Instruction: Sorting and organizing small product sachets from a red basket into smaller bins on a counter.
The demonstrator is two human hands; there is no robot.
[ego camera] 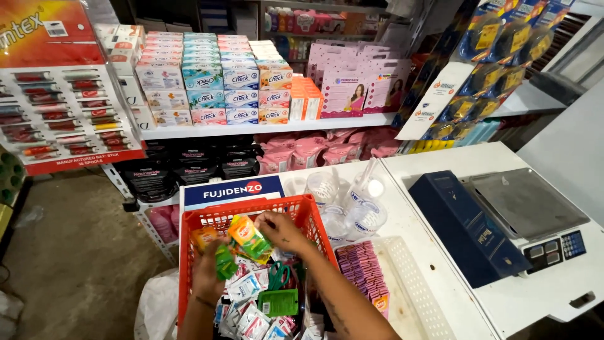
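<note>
Both hands in red basket (201, 220). Right hand (280, 228) fingers pinch orange-green sachet (250, 238). Left hand (207, 267) closed on green sachet (224, 262).

The basket (308, 217) is bright red, a lattice of small holes along its walls. The sachet (250, 237) in the right hand (281, 230) is orange and green with a yellow patch; the packet (224, 262) at the left hand (207, 271) is plain green. At six o'clock in the basket lie white sachets (248, 311) with red and blue marks (one flat green tag (277, 302) among them). At three o'clock, a white perforated tray (412, 277) holds purple-pink strips (362, 267). The desk (440, 167) is white, the scale (525, 201) grey steel beside a navy box (469, 233).
</note>
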